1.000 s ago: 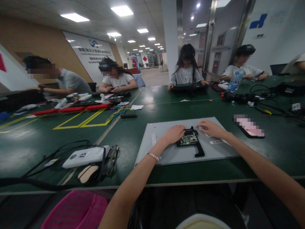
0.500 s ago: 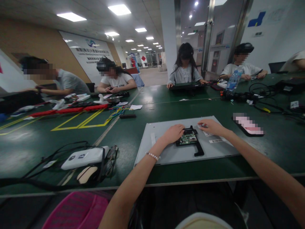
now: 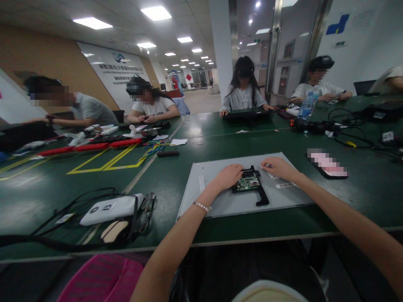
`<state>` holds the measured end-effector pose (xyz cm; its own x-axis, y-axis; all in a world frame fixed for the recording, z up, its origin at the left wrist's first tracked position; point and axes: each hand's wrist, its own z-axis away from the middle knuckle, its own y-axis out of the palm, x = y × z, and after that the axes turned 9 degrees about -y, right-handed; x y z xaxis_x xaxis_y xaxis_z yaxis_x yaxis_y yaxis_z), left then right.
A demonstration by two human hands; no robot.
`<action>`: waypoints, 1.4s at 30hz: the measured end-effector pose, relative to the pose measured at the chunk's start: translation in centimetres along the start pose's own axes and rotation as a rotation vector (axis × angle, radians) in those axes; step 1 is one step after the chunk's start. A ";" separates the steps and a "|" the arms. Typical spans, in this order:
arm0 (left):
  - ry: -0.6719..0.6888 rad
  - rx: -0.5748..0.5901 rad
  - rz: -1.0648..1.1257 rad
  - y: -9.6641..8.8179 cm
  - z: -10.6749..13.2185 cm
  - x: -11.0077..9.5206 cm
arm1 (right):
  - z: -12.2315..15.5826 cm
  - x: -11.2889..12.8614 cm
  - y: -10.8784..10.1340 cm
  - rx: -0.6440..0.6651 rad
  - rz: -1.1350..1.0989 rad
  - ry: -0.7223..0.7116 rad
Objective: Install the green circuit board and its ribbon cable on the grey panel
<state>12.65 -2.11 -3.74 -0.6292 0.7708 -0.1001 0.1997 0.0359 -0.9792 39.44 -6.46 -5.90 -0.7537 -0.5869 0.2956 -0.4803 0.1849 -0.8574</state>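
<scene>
A flat grey metal panel (image 3: pixel 197 199) lies on the table in front of me. On it rests a black plastic bracket (image 3: pixel 262 197) around a green circuit board (image 3: pixel 247 184). My left hand (image 3: pixel 229 176) is closed at the bracket's upper left edge, its fingertips partly hidden from view. To the right of the bracket, just over the panel, my right hand (image 3: pixel 277 167) is pinched closed; a small greyish thing seems to be between its fingers, too small to name. Beside that hand a white barcode label (image 3: pixel 285 185) is stuck to the panel.
A phone (image 3: pixel 327 163) lies right of the panel. At left are a white power bank (image 3: pixel 108 209) with cables, eyeglasses (image 3: pixel 147 209) and a beige-and-black mouse (image 3: pixel 115 231). A small black bar (image 3: pixel 168 154) lies beyond the panel. Several people sit around the green table (image 3: pixel 208 144).
The fingers of my right hand have curled in slightly more. My left hand, the bracket and the panel keep their places; the view has shifted a little.
</scene>
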 end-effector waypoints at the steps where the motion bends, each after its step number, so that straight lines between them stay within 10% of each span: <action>1: 0.001 -0.001 -0.004 0.0 0.0 0.0 | 0.0 0.1 0.1 -0.009 0.009 0.012; 21: 0.005 -0.029 -0.049 0.1 -0.1 -0.2 | -2.4 3.7 2.3 -0.253 -0.005 -0.108; 42: -0.049 -0.040 -0.028 0.4 0.0 -0.1 | -3.8 3.6 3.6 -0.095 0.022 -0.116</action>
<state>12.80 -2.19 -4.10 -0.6708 0.7370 -0.0822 0.2111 0.0835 -0.9739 33.34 -4.91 -6.32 -0.7101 -0.6682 0.2219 -0.5089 0.2694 -0.8176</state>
